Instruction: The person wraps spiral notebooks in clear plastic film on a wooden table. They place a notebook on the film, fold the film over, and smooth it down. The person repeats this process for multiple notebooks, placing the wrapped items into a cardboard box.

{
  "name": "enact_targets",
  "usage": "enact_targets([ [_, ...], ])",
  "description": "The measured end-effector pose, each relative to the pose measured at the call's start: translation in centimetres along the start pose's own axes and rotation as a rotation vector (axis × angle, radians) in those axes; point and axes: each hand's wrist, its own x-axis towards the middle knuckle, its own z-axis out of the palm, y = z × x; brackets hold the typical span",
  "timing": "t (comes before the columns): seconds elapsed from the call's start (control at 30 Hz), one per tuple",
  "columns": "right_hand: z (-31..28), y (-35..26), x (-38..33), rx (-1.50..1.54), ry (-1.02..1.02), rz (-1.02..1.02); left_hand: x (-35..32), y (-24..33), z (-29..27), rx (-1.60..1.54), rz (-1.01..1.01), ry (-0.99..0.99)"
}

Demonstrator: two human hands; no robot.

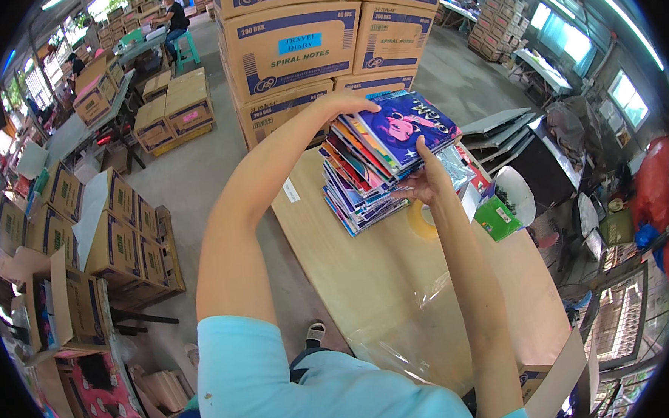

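A thick stack of notebooks (414, 133) with colourful covers is between my two hands over the wooden table. Its top cover is dark blue with a pink cartoon figure. My left hand (355, 103) grips the stack's far left edge, most of its fingers hidden behind the books. On the near right side, my right hand (430, 180) holds the stack with the thumb on the top cover and the fingers lower down at the side. More notebooks (346, 210) lie beneath, somewhat unevenly piled. A roll of clear tape (421, 221) rests just below my right hand.
The table (376, 282) carries clear plastic film and a green box (497, 218) at its right. Tall stacked cartons (292, 48) rise beyond it. More cartons (128, 246) stand on a pallet at left. An open carton (544, 380) sits near my right elbow.
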Motion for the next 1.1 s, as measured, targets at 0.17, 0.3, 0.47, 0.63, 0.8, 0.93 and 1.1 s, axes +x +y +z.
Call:
enact_targets([
  [0.17, -0.2, -0.8, -2.0, 0.072, -0.082, -0.037, 0.4, 2.2, 2.2, 0.279, 0.000, -0.029],
  [0.3, -1.8, -1.2, -2.4, -0.048, 0.082, -0.066, -0.4, 3.3, 2.5, 0.475, 0.071, -0.144],
  [0.47, -3.8, -1.6, -3.4, -0.204, -0.010, -0.024, -1.1, 3.1, 2.4, 0.471, 0.002, -0.108],
  [0.63, -3.0, 0.3, -2.7, 0.156, -0.013, -0.081, -1.9, 3.1, 3.4, 0.381, 0.010, -0.189],
  [0.8, -2.3, 1.2, -3.1, 0.333, -0.062, -0.131, -3.4, 3.3, 4.3, 0.310, 0.104, -0.128],
  [0.93, -3.7, 3.0, -5.1, 0.387, -0.075, -0.186, -4.7, 3.1, 5.1, 0.358, 0.105, -0.228],
  [1.1, -13.8, 9.8, -10.8, 0.559, -0.101, -0.360, -9.0, 1.6, 7.5, -0.064, 0.497, -0.657],
])
